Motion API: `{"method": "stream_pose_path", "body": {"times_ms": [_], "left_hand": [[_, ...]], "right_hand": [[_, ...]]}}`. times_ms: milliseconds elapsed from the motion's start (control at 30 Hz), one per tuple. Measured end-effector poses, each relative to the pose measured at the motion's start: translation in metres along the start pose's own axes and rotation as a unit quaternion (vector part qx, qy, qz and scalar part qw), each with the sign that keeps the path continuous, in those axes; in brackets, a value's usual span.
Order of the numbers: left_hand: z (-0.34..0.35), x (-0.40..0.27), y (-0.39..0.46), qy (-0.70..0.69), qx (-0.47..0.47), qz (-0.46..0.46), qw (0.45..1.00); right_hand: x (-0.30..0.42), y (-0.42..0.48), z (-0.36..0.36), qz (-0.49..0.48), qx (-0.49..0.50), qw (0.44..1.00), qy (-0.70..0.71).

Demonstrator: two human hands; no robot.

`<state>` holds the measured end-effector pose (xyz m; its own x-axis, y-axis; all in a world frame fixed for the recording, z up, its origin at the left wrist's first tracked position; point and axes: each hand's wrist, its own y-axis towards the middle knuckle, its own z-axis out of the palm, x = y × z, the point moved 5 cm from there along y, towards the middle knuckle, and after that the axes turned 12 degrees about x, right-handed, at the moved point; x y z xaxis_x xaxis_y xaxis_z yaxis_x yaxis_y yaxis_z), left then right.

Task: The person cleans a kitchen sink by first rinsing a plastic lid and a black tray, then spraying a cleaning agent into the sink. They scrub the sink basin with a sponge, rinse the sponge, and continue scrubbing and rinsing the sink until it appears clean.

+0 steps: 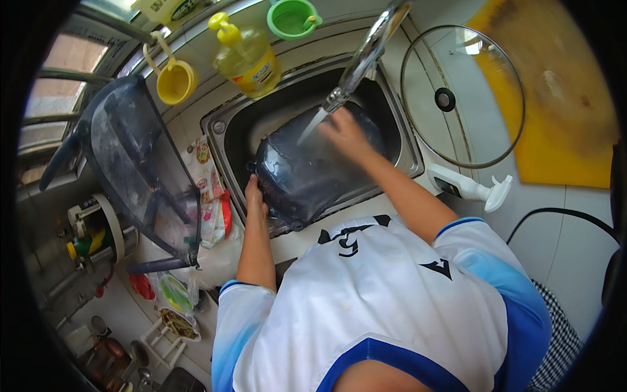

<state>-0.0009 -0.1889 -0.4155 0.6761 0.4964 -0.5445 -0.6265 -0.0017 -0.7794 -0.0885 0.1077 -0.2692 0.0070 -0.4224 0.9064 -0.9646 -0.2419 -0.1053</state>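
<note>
A dark, translucent plastic piece (313,166) with a wet, rounded surface lies in the stainless steel sink (410,152). Water runs onto it from the chrome faucet (360,59). My left hand (255,196) grips its left edge, the thumb pointing up and the other fingers partly hidden. My right hand (344,131), slightly blurred, is over the piece just right of the water stream, fingers spread; whether it touches the surface I cannot tell. At the left, a similar dark translucent plastic part (122,142) with legs or struts stands tilted beside the sink.
A yellow pump bottle (254,68), a yellow cup (176,83) and a green cup (292,19) are behind the sink. To the right are a glass lid (470,122), a white spray bottle (460,183) and a yellow board (563,98). Plastic packets (210,191) lie left of the sink.
</note>
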Motion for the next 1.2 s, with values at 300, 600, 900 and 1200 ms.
{"method": "stream_pose_path", "body": {"times_ms": [300,600,900,1200], "left_hand": [[-0.012,-0.001,0.002,0.028,0.017,0.044,0.999],[-0.011,-0.008,-0.003,0.071,-0.027,0.021,0.997],[0.052,-0.126,-0.056,0.229,0.05,0.279,0.931],[0.157,-0.169,-0.124,0.537,0.174,0.341,0.751]], "right_hand": [[0.004,0.05,0.064,-0.186,-0.042,0.949,-0.25],[-0.046,-0.042,0.015,0.02,-0.043,0.97,-0.239],[-0.059,-0.037,-0.025,0.13,-0.162,0.973,0.102],[0.013,-0.031,-0.061,0.052,-0.181,0.877,0.442]]}}
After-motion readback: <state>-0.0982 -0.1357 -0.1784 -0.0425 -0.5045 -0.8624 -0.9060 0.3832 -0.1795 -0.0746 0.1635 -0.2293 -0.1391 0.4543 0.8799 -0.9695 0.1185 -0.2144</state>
